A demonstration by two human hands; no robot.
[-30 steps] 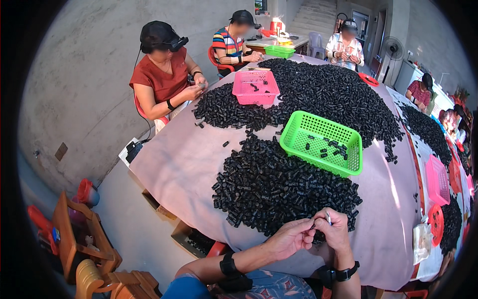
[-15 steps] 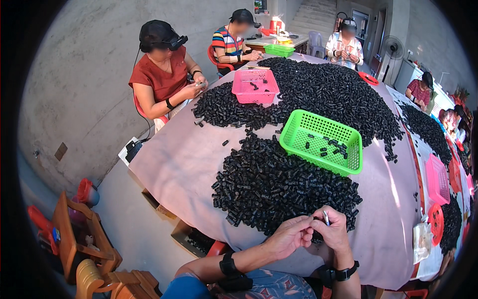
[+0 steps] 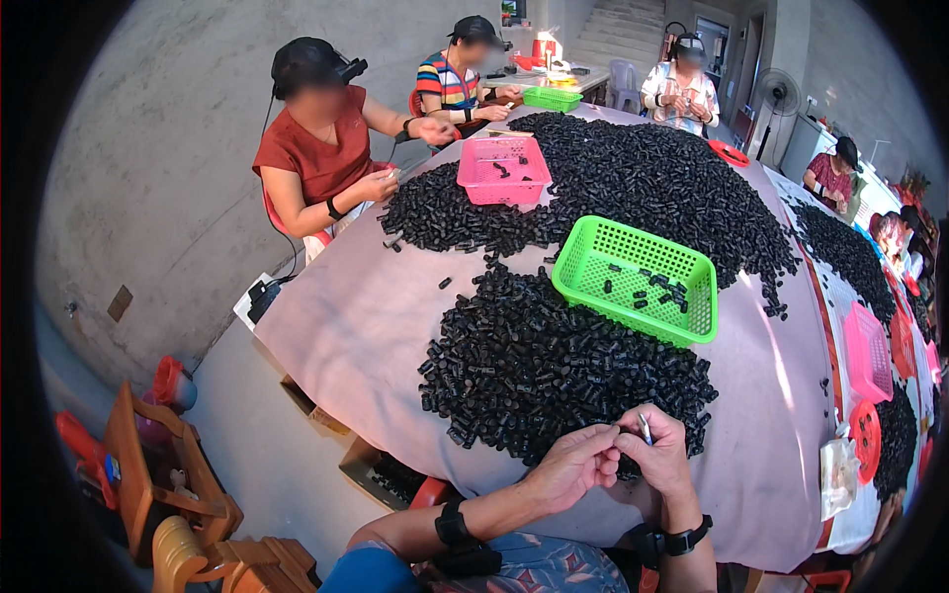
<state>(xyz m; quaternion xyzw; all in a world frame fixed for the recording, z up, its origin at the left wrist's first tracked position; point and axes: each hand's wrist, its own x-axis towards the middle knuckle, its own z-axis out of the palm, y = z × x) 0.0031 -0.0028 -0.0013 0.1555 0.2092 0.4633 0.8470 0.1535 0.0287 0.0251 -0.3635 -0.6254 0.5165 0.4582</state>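
Note:
My left hand (image 3: 575, 466) is closed in a pinch, its fingertips meeting those of my right hand (image 3: 660, 453). A slim silver metal tool (image 3: 645, 428) sticks up out of my right hand's closed fingers. Whatever the left fingertips pinch is hidden. Both hands are over the near edge of a heap of small black cylindrical parts (image 3: 534, 361). Just beyond this heap stands a green perforated basket (image 3: 633, 326) with several black parts inside.
A pink basket (image 3: 504, 190) with a few parts stands farther back, beside a larger black heap (image 3: 643, 183). A co-worker in red (image 3: 321, 148) sits at the left; others work around the cloth-covered table (image 3: 346, 296). Wooden chairs (image 3: 163, 465) stand lower left.
The co-worker in red has drawn one hand away from the other, toward the table. My own hands stay nearly where they were, still fingertip to fingertip.

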